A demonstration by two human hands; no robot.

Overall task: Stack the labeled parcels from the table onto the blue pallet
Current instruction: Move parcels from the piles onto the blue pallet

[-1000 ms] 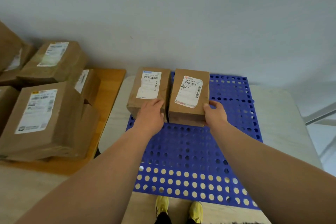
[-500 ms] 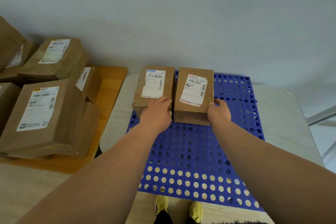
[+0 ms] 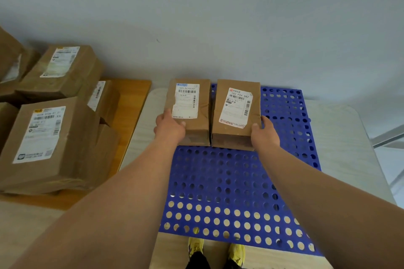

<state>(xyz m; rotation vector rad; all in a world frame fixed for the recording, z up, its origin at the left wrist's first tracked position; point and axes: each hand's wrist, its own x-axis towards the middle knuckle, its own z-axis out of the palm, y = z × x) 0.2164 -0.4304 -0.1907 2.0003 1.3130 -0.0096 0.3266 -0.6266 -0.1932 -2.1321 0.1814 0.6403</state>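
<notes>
Two parcels on pallet: left parcel (image 3: 188, 113), right parcel (image 3: 236, 113), side by side on blue pallet (image 3: 218, 181).
Left hand (image 3: 169, 130): grip clamped on left parcel.
Right hand (image 3: 264, 134): grip clamped on right parcel.

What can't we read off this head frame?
- Small print on the white shipping labels: too small, blurred.
- Left hand fingertips: behind the left brown paper parcel.
- Far-left brown parcels: cut by the frame edge.
- Blue perforated pallet under the parcels: covered.
</notes>
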